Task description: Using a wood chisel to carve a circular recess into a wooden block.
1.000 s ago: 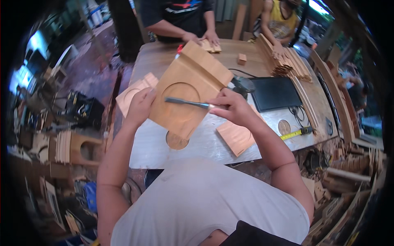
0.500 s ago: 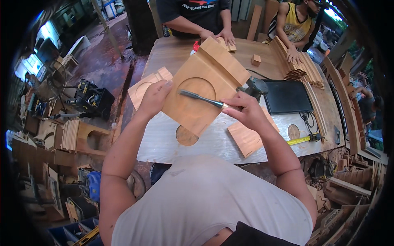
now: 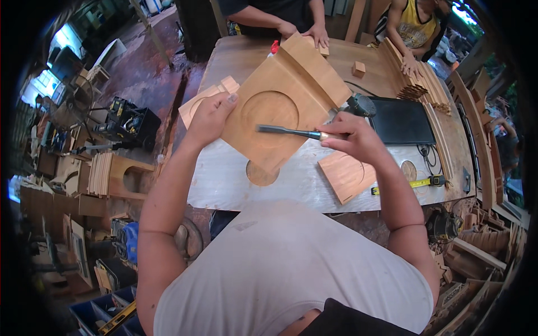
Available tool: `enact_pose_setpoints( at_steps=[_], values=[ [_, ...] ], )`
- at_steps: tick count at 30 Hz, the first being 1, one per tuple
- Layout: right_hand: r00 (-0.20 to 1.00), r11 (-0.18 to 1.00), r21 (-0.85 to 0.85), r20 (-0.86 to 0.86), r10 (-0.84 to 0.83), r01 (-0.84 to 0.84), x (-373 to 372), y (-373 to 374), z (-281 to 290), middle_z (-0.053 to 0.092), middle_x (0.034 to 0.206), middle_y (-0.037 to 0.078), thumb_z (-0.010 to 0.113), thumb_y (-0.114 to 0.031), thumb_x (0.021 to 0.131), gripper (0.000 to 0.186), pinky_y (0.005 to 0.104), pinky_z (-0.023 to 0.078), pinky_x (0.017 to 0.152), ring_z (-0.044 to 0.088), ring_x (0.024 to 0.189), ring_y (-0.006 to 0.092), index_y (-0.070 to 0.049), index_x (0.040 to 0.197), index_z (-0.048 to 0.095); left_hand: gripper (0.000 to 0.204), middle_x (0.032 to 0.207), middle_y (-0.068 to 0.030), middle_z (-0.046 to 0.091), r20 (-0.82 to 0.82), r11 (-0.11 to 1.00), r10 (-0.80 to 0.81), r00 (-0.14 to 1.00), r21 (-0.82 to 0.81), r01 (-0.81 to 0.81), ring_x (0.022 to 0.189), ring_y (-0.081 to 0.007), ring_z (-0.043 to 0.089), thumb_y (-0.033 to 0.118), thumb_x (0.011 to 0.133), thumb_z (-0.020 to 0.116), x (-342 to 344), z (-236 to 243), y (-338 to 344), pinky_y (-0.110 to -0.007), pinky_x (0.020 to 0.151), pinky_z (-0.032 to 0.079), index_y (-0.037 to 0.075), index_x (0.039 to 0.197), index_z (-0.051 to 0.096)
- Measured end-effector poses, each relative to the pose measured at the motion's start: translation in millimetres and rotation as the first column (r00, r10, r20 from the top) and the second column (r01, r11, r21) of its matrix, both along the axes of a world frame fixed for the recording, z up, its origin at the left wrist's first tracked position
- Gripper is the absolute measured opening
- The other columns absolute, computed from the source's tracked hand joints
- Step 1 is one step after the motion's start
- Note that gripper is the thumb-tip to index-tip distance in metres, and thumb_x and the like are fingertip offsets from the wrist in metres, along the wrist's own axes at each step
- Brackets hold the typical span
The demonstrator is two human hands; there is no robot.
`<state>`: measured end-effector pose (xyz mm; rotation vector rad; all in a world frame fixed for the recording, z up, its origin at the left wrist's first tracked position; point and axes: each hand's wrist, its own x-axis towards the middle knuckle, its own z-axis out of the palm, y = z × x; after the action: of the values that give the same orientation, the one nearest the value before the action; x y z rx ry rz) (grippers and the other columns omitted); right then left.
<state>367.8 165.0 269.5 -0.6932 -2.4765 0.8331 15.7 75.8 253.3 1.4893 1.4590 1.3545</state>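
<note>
Left hand: closed on one edge of a grooved wooden board with round recess, between both hands. Right hand: curled around a chisel, blade over that board. Below right hand, on bench: recessed square piece. Beyond right hand: flat black panel.

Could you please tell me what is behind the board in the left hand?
Past the board, part of the table and a red object show; whatever lies directly behind is covered.
</note>
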Motion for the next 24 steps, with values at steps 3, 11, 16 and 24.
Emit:
enact_pose_setpoints(
  at_steps=[3,11,16,24],
  values=[
    [0.998,0.988,0.147,0.049,0.033,-0.04,4.0,3.9,13.7,0.059,0.082,0.008,0.087,-0.023,0.073,0.037,0.0383,0.047,0.069,0.06,0.077,0.0275,-0.013,0.107,0.079,0.04,0.071,0.0036,0.055,-0.193,0.998,-0.035,0.981,0.04,0.043,0.068,-0.0052,0.047,0.034,0.106,0.053,-2.9,4.5,-0.2,-0.026,0.062,0.04,0.001,0.085,0.062],
    [0.987,0.966,0.245,0.158,0.039,-0.078,-3.2,4.6,40.5,0.062,0.083,0.009,0.089,-0.02,0.068,0.039,0.0366,0.049,0.068,0.062,0.076,0.0262,-0.008,0.103,0.078,0.041,0.071,0.0004,0.056,-0.312,0.989,-0.145,0.939,-0.071,0.129,0.068,-0.0072,0.049,0.037,0.104,0.055,10.8,15.1,0.6,-0.027,0.062,0.043,0.001,0.086,0.064],
    [0.99,0.972,0.213,0.12,0.071,-0.096,-2.0,3.4,34.0,0.063,0.083,0.009,0.089,-0.019,0.068,0.038,0.0362,0.049,0.068,0.063,0.077,0.026,-0.006,0.102,0.078,0.04,0.074,-0.0001,0.059,-0.289,0.981,-0.185,0.939,-0.103,0.162,0.071,-0.0072,0.052,0.036,0.104,0.055,9.3,15.4,0.6,-0.027,0.064,0.044,0.0,0.088,0.066],
    [0.984,0.991,0.08,0.151,0.092,-0.105,5.3,4.9,24.9,0.065,0.086,0.01,0.088,-0.023,0.071,0.036,0.0378,0.051,0.071,0.065,0.082,0.0295,-0.005,0.101,0.077,0.04,0.075,0.0015,0.061,-0.169,0.95,-0.263,0.95,-0.219,0.224,0.071,-0.0068,0.053,0.036,0.104,0.056,4.0,3.2,-1.1,-0.027,0.065,0.045,0.0,0.09,0.068]
  ],
)
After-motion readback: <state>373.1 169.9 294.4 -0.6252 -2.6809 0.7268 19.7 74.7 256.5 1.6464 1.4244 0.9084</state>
